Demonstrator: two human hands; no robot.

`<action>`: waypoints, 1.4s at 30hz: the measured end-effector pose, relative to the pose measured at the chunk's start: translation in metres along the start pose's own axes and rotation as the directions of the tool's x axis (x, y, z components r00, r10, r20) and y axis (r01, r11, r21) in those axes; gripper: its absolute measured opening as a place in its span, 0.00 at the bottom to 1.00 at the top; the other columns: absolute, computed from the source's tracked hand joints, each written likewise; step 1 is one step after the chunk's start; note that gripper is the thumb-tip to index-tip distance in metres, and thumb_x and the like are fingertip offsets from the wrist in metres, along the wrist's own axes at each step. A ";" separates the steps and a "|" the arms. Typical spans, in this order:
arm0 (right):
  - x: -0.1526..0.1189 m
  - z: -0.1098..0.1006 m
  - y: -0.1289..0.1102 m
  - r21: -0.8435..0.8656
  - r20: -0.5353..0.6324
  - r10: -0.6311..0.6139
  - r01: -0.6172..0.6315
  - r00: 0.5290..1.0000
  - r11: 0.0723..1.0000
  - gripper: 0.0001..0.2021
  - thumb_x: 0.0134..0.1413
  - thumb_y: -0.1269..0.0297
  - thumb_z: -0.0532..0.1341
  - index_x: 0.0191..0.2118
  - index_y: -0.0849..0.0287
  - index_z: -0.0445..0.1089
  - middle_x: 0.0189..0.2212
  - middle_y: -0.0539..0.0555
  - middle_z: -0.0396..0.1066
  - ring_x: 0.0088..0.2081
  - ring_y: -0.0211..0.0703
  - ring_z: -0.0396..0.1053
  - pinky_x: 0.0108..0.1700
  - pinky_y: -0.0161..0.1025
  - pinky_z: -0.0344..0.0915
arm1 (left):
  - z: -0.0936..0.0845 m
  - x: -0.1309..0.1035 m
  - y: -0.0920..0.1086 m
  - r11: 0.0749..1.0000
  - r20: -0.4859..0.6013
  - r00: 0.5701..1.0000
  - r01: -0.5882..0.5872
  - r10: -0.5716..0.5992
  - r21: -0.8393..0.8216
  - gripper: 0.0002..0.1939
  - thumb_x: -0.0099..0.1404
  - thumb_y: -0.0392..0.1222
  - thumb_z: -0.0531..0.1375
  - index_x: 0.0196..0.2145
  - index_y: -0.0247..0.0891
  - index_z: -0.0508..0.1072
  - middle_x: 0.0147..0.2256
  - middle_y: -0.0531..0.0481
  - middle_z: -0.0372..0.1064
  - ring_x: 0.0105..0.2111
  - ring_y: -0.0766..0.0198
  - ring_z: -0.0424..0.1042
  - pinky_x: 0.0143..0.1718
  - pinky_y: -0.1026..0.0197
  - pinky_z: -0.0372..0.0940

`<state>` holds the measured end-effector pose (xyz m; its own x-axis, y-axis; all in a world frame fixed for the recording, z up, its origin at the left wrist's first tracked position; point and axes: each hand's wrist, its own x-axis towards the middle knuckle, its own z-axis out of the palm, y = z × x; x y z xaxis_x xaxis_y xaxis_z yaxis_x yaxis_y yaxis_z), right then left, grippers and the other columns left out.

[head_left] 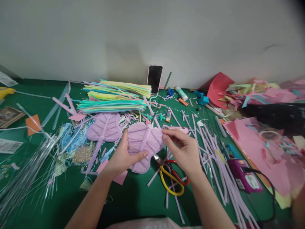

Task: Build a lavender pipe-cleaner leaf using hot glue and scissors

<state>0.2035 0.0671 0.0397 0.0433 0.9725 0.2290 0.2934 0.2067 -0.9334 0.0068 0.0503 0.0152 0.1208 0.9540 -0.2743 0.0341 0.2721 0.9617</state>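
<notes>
My left hand [121, 156] grips a lilac leaf-shaped fan [140, 140] made of pipe cleaners, its thumb lying across the front. A thin dark green stick [161, 98] juts up behind the fan's top edge. At the fan's right edge, my right hand [183, 148] has thumb and forefinger pinched together; whether they hold the rim or a small loose piece cannot be made out. Below it lie scissors [170, 178] with one yellow and one red handle loop. A second lilac fan [105, 127] with a wrapped handle rests on the green table to the left.
Bundles of yellow and teal pipe cleaners [114, 98] lie at the back, near a phone [154, 78] leaning on the wall. Lilac pipe cleaners [219, 168] spread at right, beside a purple device [245, 176] and pink paper [252, 133]. Silvery wires [26, 181] lie left.
</notes>
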 end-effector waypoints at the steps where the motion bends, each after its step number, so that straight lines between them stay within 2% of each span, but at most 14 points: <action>1: 0.000 0.000 0.000 0.006 -0.007 0.004 -0.004 1.000 1.000 0.08 0.54 0.67 0.64 0.39 0.55 0.79 0.34 0.52 0.79 0.35 0.41 0.76 0.37 0.37 0.74 | 0.000 0.000 0.001 1.000 0.002 1.000 -0.004 0.004 0.000 0.56 0.53 0.45 0.71 0.69 0.39 0.41 0.66 0.38 0.56 0.64 0.49 0.59 0.62 0.51 0.57; 6: -0.002 0.002 0.000 0.050 -0.032 0.020 -0.019 0.999 0.999 0.11 0.55 0.66 0.64 0.45 0.54 0.78 0.37 0.52 0.79 0.36 0.41 0.76 0.38 0.37 0.74 | 0.001 0.000 0.004 1.000 0.016 1.000 -0.027 0.027 -0.012 0.51 0.53 0.46 0.71 0.67 0.40 0.48 0.64 0.39 0.60 0.62 0.49 0.61 0.60 0.52 0.61; 12: -0.001 -0.002 0.000 -0.093 0.084 -0.122 0.129 0.989 0.987 0.13 0.60 0.70 0.58 0.47 0.54 0.76 0.39 0.53 0.77 0.42 0.42 0.73 0.42 0.39 0.71 | -0.001 0.000 0.003 0.999 0.028 0.999 -0.031 0.030 0.041 0.52 0.54 0.46 0.70 0.67 0.38 0.45 0.65 0.38 0.57 0.63 0.49 0.59 0.63 0.49 0.56; 15: -0.001 -0.004 -0.001 -0.077 0.111 -0.129 0.138 0.985 0.987 0.11 0.60 0.70 0.58 0.45 0.55 0.75 0.37 0.53 0.76 0.40 0.42 0.73 0.40 0.39 0.70 | -0.002 0.000 0.002 0.997 0.049 0.998 -0.028 0.025 0.071 0.54 0.54 0.46 0.70 0.68 0.37 0.42 0.65 0.38 0.56 0.64 0.49 0.58 0.65 0.48 0.53; 19: 0.000 -0.007 -0.005 -0.060 0.119 -0.158 0.166 0.980 0.984 0.09 0.60 0.69 0.60 0.43 0.54 0.75 0.37 0.52 0.76 0.40 0.42 0.72 0.41 0.39 0.69 | -0.002 -0.001 0.004 0.998 0.107 0.994 -0.023 0.018 0.050 0.52 0.54 0.46 0.70 0.67 0.36 0.45 0.65 0.37 0.57 0.63 0.48 0.59 0.63 0.48 0.55; 24: 0.000 -0.010 -0.009 -0.021 0.143 -0.199 0.204 0.969 0.979 0.11 0.60 0.71 0.60 0.45 0.52 0.76 0.38 0.51 0.76 0.40 0.40 0.72 0.42 0.38 0.68 | -0.003 -0.004 0.008 0.998 0.103 0.995 0.009 -0.016 0.068 0.57 0.52 0.46 0.71 0.69 0.33 0.41 0.67 0.34 0.52 0.66 0.46 0.53 0.64 0.49 0.54; 29: 0.001 -0.012 -0.010 -0.039 0.181 -0.215 0.225 0.960 0.974 0.08 0.59 0.70 0.61 0.42 0.54 0.74 0.35 0.51 0.75 0.38 0.41 0.72 0.39 0.39 0.70 | -0.004 -0.004 0.010 0.999 0.190 0.982 -0.001 -0.006 0.038 0.52 0.52 0.47 0.71 0.67 0.37 0.49 0.64 0.37 0.60 0.63 0.45 0.58 0.61 0.50 0.60; 33: 0.005 -0.014 -0.014 -0.138 0.216 -0.261 0.294 0.941 0.946 0.05 0.57 0.67 0.63 0.40 0.55 0.73 0.32 0.51 0.76 0.33 0.40 0.73 0.36 0.39 0.71 | -0.002 -0.004 0.011 1.000 0.174 0.985 0.014 -0.013 -0.009 0.52 0.51 0.45 0.72 0.67 0.39 0.49 0.61 0.39 0.64 0.61 0.45 0.63 0.59 0.50 0.63; 38: 0.010 -0.017 -0.018 -0.226 0.269 -0.305 0.368 0.913 0.902 0.05 0.60 0.65 0.60 0.38 0.54 0.74 0.33 0.51 0.78 0.34 0.42 0.75 0.38 0.40 0.71 | -0.001 -0.004 0.011 0.999 0.156 0.988 0.022 -0.017 -0.026 0.51 0.49 0.43 0.72 0.66 0.40 0.53 0.59 0.39 0.66 0.61 0.44 0.63 0.58 0.50 0.63; 40: 0.011 -0.017 -0.019 -0.227 0.290 -0.318 0.388 0.903 0.893 0.05 0.60 0.66 0.60 0.38 0.54 0.74 0.33 0.51 0.78 0.34 0.41 0.75 0.37 0.39 0.70 | -0.001 -0.004 0.008 1.000 0.136 0.991 0.019 -0.018 -0.007 0.50 0.49 0.43 0.72 0.66 0.40 0.54 0.60 0.39 0.65 0.61 0.44 0.62 0.60 0.49 0.62; 42: 0.013 -0.018 -0.018 -0.227 0.301 -0.319 0.393 0.899 0.891 0.05 0.59 0.67 0.60 0.38 0.55 0.73 0.32 0.51 0.77 0.33 0.40 0.74 0.36 0.37 0.70 | -0.001 -0.004 0.005 0.999 0.102 0.994 0.030 -0.033 0.030 0.54 0.49 0.44 0.73 0.67 0.39 0.51 0.63 0.38 0.61 0.63 0.44 0.59 0.61 0.48 0.59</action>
<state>0.2158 0.0745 0.0642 -0.3422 0.8403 0.4204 0.4953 0.5416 -0.6793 0.0060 0.0484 0.0213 0.2201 0.9269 -0.3041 0.0672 0.2966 0.9526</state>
